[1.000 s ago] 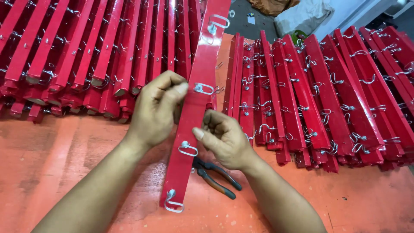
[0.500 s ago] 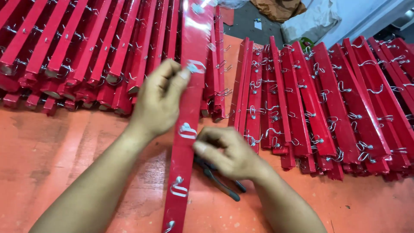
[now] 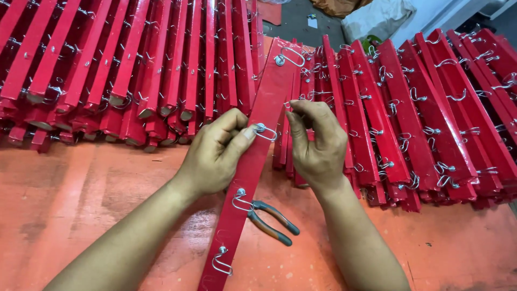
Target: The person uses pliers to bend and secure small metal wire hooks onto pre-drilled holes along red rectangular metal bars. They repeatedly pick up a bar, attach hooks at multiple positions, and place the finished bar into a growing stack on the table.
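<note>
- Centrally, the left hand (image 3: pixel 215 153) wraps around the long red strip (image 3: pixel 253 161), fingers closed on its edge, thumb pressing beside a small wire hook (image 3: pixel 265 131).
- At 3 o'clock from it, the right hand (image 3: pixel 318 143) has its fingertips pinched together at the strip's right edge; whether they hold anything is too small to tell.
- More hooks (image 3: pixel 242 200) sit along the strip toward 6 o'clock.
- Pliers (image 3: pixel 272 221) lie on the orange desk (image 3: pixel 97 199), just beside the strip.
- Stacked red strips lie at 10 o'clock (image 3: pixel 107 70) and 2 o'clock (image 3: pixel 431 113).
</note>
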